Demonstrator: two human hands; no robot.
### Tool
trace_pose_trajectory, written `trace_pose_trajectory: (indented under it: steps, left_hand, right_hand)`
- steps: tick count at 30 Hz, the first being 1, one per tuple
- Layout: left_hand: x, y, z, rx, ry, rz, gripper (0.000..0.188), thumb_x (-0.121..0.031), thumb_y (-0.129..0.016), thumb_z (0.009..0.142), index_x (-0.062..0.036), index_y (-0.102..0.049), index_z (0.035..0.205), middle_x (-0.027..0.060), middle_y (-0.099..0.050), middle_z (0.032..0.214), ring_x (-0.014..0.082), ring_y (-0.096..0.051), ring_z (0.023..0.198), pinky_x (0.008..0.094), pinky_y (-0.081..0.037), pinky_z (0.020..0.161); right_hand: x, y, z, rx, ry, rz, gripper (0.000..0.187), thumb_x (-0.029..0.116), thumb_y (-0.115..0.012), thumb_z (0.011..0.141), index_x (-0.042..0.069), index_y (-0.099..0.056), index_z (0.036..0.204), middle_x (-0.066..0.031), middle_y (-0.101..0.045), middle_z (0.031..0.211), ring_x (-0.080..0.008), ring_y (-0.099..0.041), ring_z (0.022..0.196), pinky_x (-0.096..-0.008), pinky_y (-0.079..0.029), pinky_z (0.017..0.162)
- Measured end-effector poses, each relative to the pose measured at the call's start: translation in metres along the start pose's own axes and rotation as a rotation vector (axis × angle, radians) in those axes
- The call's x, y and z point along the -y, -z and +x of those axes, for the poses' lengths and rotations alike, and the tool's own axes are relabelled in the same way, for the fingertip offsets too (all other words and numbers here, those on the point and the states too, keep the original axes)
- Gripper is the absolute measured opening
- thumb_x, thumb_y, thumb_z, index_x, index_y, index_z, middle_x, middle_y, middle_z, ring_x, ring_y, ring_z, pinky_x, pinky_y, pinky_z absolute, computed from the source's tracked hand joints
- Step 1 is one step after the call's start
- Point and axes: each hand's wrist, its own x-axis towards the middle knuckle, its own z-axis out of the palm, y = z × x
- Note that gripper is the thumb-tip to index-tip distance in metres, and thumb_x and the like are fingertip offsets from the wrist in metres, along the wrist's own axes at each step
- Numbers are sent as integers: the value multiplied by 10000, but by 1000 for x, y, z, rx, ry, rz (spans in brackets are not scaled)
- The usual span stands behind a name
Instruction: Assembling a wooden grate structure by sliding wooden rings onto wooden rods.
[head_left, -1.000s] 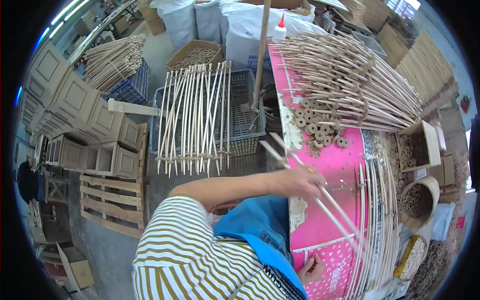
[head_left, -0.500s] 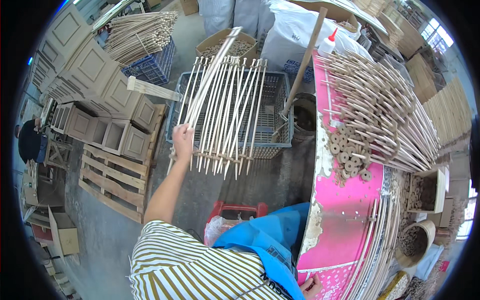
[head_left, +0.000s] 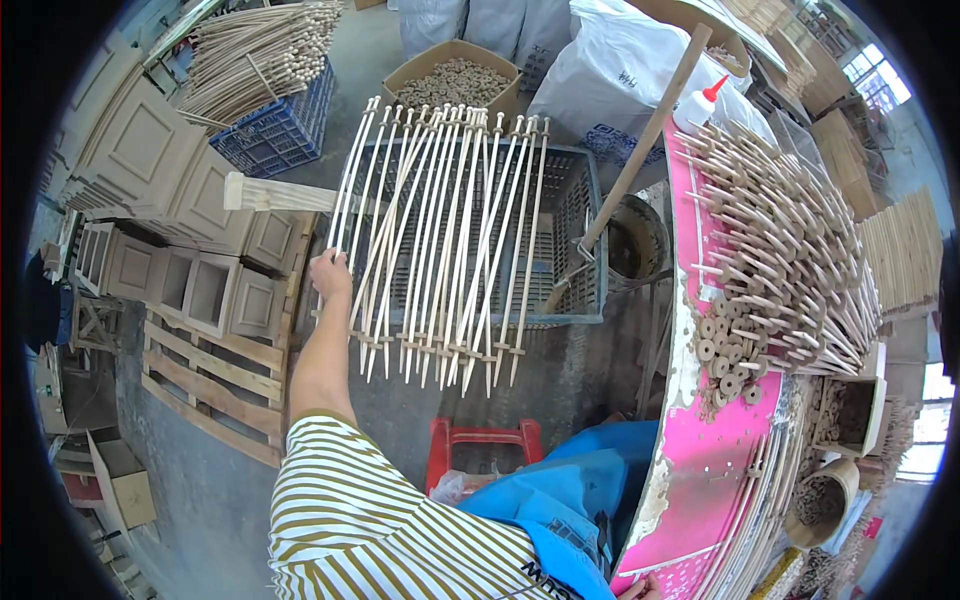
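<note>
My left hand, its fingers closed, holds the lower part of slender wooden sticks at the left end of a row. The exact number in the grip is unclear. The row of long wooden sticks lies across a grey-blue plastic crate. Knobs top their far ends; the near ends are pointed, with a small collar above each tip. At the lower edge my right hand shows only in part, by the pink tabletop; whatever its fingers hold is hidden.
Sticks with discs are heaped on the tabletop, beside loose wooden rings and a red-tipped white bottle. A wooden pole leans over the crate's right side. A red stool stands near me; a pallet lies left.
My left hand has moved left and slightly nearer; the sticks it holds, earlier raised and blurred across the row, now lie along the row's left end. My right hand has dropped lower in view.
</note>
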Motion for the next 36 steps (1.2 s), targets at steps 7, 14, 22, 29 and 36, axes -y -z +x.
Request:
trace_pose_trajectory:
  steps: [7,14,22,29,36]
  left_hand:
    - [15,-8,-1,-11,8,54,286,-253,-816,900,-197,-782,1179,120,-659,1246,389,-626,1199,580,-504,1017]
    - [31,0,-10,109,6,111,448,-228,-832,879,-237,-729,1316,111,-641,1329,368,-616,1265,583,-488,1066]
    - [28,23,22,161,-603,-153,382,-119,-645,1007,-35,-684,1378,182,-689,1321,381,-699,1130,482,-564,986]
    - [-177,32,-244,484,-1035,-639,284,-74,-588,1077,44,-671,1322,167,-695,1257,273,-646,1191,361,-485,1075]
    - [-318,128,-500,1027,-1632,-864,266,-10,-656,981,-14,-727,1237,143,-722,1126,319,-654,1091,408,-489,979]
  right_hand:
    - [14,3,4,-16,60,-36,292,183,-702,1022,-50,-713,1199,-238,-729,1106,-363,-717,1026,-427,-611,915]
    - [9,15,-1,53,51,-388,316,253,-701,1020,-11,-733,1190,-226,-743,1066,-362,-731,977,-431,-606,874]
    - [42,-26,12,-118,-97,-66,109,114,-701,943,32,-707,1016,-129,-646,899,-297,-607,879,-439,-455,810]
    - [55,-3,14,-207,-291,52,95,50,-684,967,32,-742,1040,-95,-621,888,-227,-614,806,-366,-480,722]
    - [-31,49,49,-381,-156,-135,240,64,-672,968,39,-727,1200,-163,-701,1045,-343,-664,1002,-429,-514,892]
